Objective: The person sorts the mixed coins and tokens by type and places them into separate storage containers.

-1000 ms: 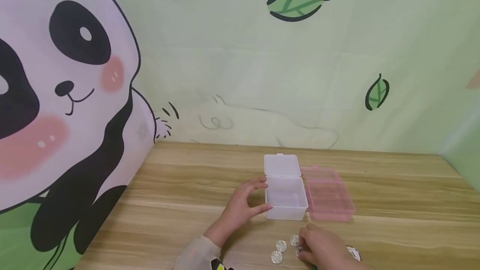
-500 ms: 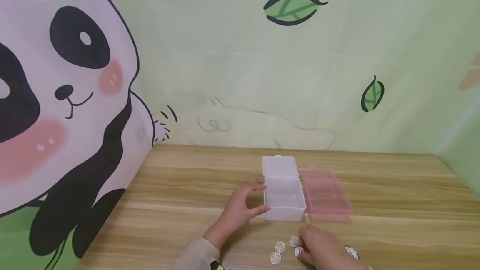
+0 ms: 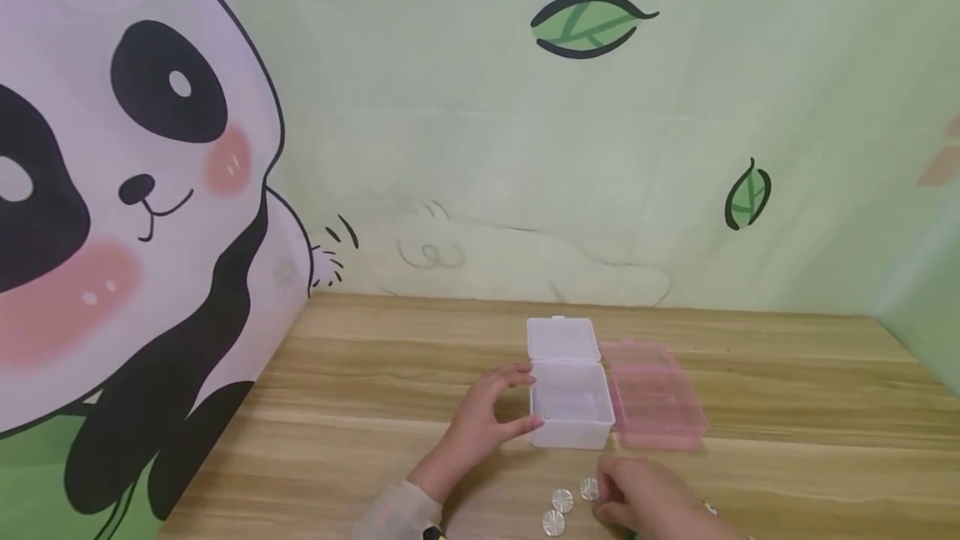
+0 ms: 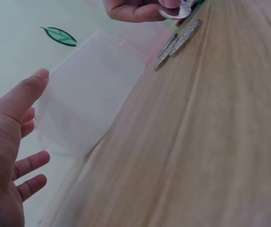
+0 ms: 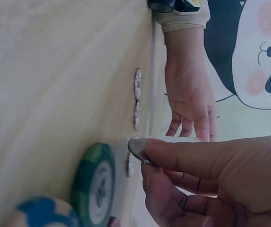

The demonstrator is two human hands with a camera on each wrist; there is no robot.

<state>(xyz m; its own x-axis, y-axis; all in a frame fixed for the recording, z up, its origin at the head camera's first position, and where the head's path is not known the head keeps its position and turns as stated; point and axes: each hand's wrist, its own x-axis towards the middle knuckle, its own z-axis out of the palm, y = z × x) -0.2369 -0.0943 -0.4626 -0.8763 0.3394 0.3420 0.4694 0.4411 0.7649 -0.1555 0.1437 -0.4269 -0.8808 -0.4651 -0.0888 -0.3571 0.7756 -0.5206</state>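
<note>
Right wrist: your right hand point(image 5: 206, 175) pinches a coin point(image 5: 136, 145), likely pickup; the next move needs steadiness. Left hand point(image 3: 480, 417), fingers spread, beside white box point(image 3: 572, 436).

The left forearm point(image 3: 401, 511) is slanting forward and rightward, and the left hand point(image 3: 477, 415) is holding its thumb point(image 4: 24, 97) well apart from its partly spread, slightly bent fingers point(image 4: 32, 164). Farther right, the right hand point(image 3: 648, 494) is holding its fingers point(image 5: 161, 193) curled, its thumb point(image 5: 187, 155) pressing in a pinch.
</note>
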